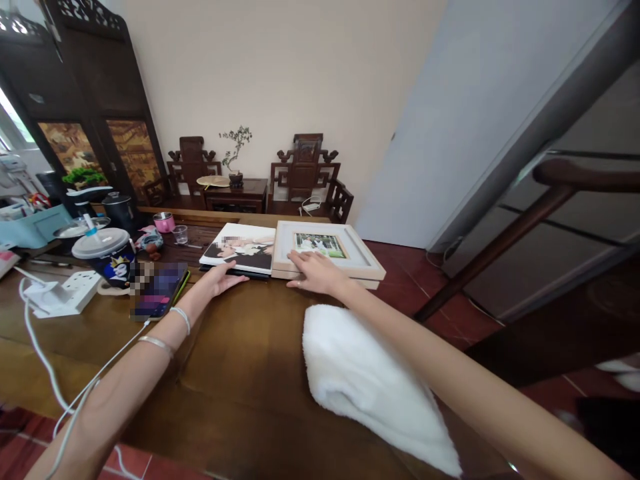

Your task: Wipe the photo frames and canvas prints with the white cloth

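My left hand [225, 280] rests at the near edge of a photo album [255, 237] with a couple's portrait on its cover. Its fingers are stretched out and the thumb is apart. Below the album lies something dark and flat. To the right, against the album's side, sits a pale wooden picture frame [357, 247] with a wide white mount and an outdoor photo, stacked on another pale wooden piece. My right hand [320, 272] lies over the frame's near edge, fingers spread on top and thumb lower at the front. A folded white fluffy cloth [360, 380] lies under my right forearm.
On the left of the wooden table [240, 373] are a phone [157, 293] on a charging cable, a lidded drink cup [113, 257], a power strip [75, 293], a small clear cup [181, 234] and a pink mug [163, 221]. A curved wooden rail [500, 247] rises at the right.
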`<move>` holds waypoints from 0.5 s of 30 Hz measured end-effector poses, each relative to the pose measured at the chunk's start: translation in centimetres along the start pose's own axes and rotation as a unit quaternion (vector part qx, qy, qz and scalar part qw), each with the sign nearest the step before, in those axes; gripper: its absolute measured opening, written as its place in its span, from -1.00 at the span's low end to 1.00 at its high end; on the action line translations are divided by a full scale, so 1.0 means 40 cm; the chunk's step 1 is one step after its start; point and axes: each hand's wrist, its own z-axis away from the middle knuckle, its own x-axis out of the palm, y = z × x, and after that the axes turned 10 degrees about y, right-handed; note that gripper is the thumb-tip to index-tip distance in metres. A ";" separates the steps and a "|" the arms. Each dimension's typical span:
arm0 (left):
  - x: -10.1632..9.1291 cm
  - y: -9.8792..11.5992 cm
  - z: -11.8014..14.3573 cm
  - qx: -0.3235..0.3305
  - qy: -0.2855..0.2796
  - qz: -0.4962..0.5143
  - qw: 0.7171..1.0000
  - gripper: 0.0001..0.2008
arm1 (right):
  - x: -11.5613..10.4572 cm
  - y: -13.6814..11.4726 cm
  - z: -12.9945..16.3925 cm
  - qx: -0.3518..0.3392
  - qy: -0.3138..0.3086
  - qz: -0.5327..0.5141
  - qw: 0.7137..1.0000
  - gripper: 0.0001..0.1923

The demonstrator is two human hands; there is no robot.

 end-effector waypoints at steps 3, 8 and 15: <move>0.005 0.000 0.002 -0.003 0.006 0.002 1.000 -0.61 | 0.026 -0.007 0.021 -0.004 0.010 0.020 1.000 -0.45; 0.008 -0.005 -0.015 0.020 0.005 -0.021 1.000 -0.62 | 0.026 -0.008 0.026 -0.007 0.031 -0.001 0.999 -0.51; -0.024 -0.018 -0.026 0.046 0.015 -0.094 0.994 -0.59 | -0.038 0.094 0.114 0.083 0.159 -0.075 0.981 -0.72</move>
